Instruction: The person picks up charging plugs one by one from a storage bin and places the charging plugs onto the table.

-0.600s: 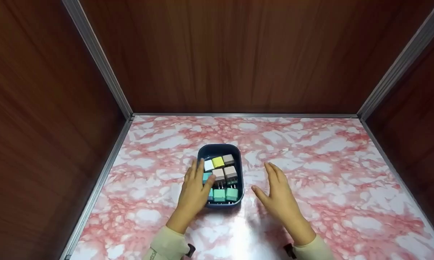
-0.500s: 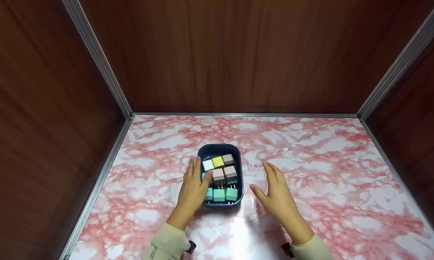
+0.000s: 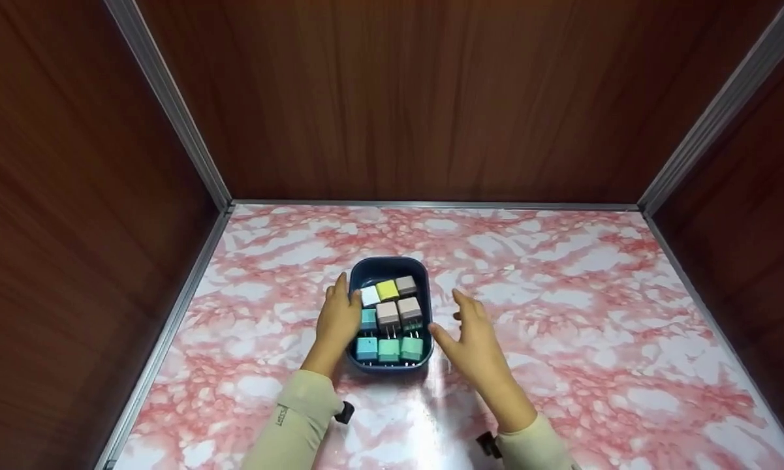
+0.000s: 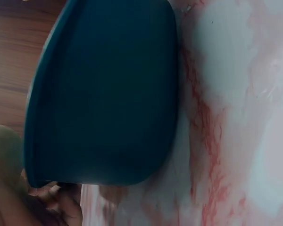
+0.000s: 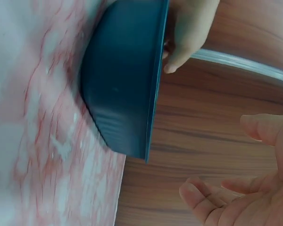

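A dark blue plastic bin [image 3: 390, 262] stands on the table, holding several charger plugs with metal prongs, such as a yellow plug [image 3: 387, 290], a white plug [image 3: 369, 296] and a light green plug [image 3: 389, 351]. My left hand [image 3: 338, 316] is at the bin's left rim, its fingers along the outer side and its thumb just over the rim. In the left wrist view that hand shows partly, blurred, beside the bin's wall [image 4: 108, 94]. My right hand [image 3: 473, 343] is beside the right wall, thumb tip close to the rim, fingers loosely spread and holding nothing.
Pink and white marbled sheeting covers the table [image 3: 581, 326]. Dark wood panels enclose it: a back panel [image 3: 392, 104], a left panel [image 3: 72, 196] and a right panel [image 3: 751, 196]. A metal strip [image 3: 431, 205] runs along the back edge. Dark straps show at both sleeves.
My left hand has shifted outward from over the plugs to the bin's left rim, uncovering the blue ones. My right hand has come left, near the right rim. The view has shifted slightly.
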Available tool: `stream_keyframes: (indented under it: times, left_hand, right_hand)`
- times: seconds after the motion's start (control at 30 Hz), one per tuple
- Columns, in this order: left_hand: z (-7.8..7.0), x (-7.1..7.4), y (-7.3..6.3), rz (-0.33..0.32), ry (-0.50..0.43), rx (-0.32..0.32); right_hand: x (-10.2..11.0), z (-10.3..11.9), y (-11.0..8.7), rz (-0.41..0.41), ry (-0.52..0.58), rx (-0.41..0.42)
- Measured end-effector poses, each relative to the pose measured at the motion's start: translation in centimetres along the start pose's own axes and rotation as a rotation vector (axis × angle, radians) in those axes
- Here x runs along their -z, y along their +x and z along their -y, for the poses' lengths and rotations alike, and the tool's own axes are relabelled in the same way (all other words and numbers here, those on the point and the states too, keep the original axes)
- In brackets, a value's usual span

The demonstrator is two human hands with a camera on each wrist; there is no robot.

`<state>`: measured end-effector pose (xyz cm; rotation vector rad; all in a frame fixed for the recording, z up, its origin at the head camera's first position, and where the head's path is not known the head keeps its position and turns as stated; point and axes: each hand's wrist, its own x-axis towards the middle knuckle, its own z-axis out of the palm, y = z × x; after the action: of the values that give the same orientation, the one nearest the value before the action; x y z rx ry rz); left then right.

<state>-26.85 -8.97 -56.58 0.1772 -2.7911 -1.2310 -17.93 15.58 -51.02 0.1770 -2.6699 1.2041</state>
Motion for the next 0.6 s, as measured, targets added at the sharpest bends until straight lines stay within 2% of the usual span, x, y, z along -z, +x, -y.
stream_keyframes:
  times: [0.1, 0.33, 0.47, 0.6]
  left_hand:
    - [-0.1, -0.2, 0.5, -0.038, 0.001, 0.005]
    - [-0.3, -0.8, 0.9, -0.086, 0.038, -0.016]
    - [0.2, -1.1, 0.7, -0.073, 0.002, 0.002]
    - [0.4, -1.3, 0.9, -0.053, -0.035, 0.048]
  right_hand:
    - [-0.3, 0.4, 0.2, 0.009, 0.017, -0.005]
    - [-1.3, 1.1, 0.7, -0.018, 0.024, 0.043]
    - [-2.0, 1.4, 0.9, -0.004, 0.03, 0.037]
    - [-2.7, 1.6, 1.1, 0.012, 0.045, 0.014]
